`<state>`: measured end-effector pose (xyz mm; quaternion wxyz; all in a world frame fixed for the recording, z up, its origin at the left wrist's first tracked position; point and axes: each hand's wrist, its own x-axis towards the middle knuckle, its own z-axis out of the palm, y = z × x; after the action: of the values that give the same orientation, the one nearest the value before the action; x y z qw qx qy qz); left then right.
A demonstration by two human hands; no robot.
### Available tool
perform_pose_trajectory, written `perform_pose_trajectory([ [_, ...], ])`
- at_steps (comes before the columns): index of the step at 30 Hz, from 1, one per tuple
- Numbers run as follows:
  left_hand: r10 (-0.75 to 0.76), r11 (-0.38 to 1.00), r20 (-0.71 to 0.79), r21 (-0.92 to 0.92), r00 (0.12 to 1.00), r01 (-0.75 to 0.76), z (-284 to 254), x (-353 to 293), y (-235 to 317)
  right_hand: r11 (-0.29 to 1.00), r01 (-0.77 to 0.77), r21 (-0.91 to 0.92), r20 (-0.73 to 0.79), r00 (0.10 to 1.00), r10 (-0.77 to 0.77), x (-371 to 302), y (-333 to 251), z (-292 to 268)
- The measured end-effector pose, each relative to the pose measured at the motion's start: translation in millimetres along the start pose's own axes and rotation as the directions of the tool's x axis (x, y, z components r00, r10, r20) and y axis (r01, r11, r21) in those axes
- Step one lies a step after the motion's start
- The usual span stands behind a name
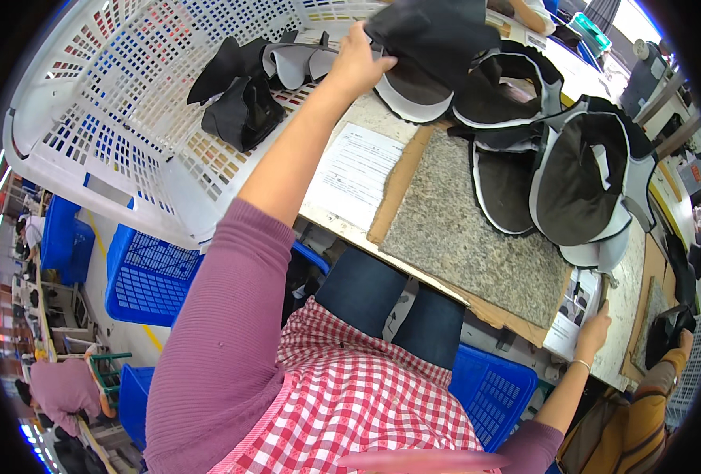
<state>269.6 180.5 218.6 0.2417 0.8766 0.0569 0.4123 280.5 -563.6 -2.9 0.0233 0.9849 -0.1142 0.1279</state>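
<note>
My left hand reaches to the far side of the bench, its fingers closed on the edge of a black shoe upper. Beneath that piece lies another upper with a pale rim. Close to the bench's right front, my right hand is wrapped round the thin handle of what looks like a small hammer, its head by the uppers. Several black uppers with whitish edges lie to the right, among them a large one and one behind it.
A white plastic basket at the left holds a few black uppers. A grey stone slab on cardboard and a printed sheet lie on the bench. Blue crates stand below. A co-worker's sleeve shows at the right.
</note>
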Motion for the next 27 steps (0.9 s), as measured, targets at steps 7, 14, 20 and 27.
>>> perform_pose_trajectory([
  [7, 0.090, 0.654, -0.341, 0.729, 0.936, 0.203, -78.9, -126.8, -177.9, 0.522, -0.271, 0.809, 0.161, 0.956, 0.247, -34.4, 21.1, -37.1],
  [14, -0.313, 0.798, -0.318, 0.423, 0.895, 0.429, -214.7, -83.3, -201.2, -0.151, -0.047, 0.987, 0.081, 0.971, 0.226, -132.4, -63.2, -144.3],
  [20, 0.166, 0.974, -0.406, -0.076, 0.899, -0.214, -196.6, -75.0, -33.5, -0.028, 0.199, 0.980, -0.201, 0.967, -0.154, -179.6, -143.7, -200.5],
  [27, 0.504, 0.820, 0.559, -0.070, 0.658, -0.568, -31.8, -138.5, 81.1, 0.492, 0.458, 0.740, -0.073, 0.782, -0.619, -206.0, -242.3, -223.7],
])
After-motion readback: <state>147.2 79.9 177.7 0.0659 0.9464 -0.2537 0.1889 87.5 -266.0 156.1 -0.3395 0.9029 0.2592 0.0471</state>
